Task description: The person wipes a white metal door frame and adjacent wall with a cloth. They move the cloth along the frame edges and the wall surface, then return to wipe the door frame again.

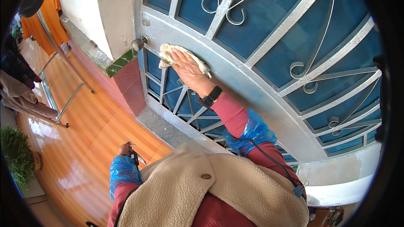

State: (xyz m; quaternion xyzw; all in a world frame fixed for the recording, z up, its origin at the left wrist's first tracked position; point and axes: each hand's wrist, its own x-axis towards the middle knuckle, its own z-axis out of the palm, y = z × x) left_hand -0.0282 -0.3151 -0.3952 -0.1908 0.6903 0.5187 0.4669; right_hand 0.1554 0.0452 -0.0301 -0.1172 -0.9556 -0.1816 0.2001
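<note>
My right hand (188, 72) lies flat over a crumpled cream cloth (167, 50) and presses it against the silver-painted middle panel of a metal door (233, 72). A round door knob (138, 44) sits just left of the cloth, with a lock cylinder (145, 21) above it. My left hand (124, 149) hangs low by my side, over the wooden floor. Something dark and thin (133, 156) shows beside it, too small to make out, and its fingers are mostly hidden.
Blue glass panes (303, 31) behind scrolled silver bars fill the door. A green-and-red tiled wall base (129, 83) juts out beside the frame. At left stand a metal clothes rack (63, 60) with an orange shirt (47, 22), and a potted plant (17, 154).
</note>
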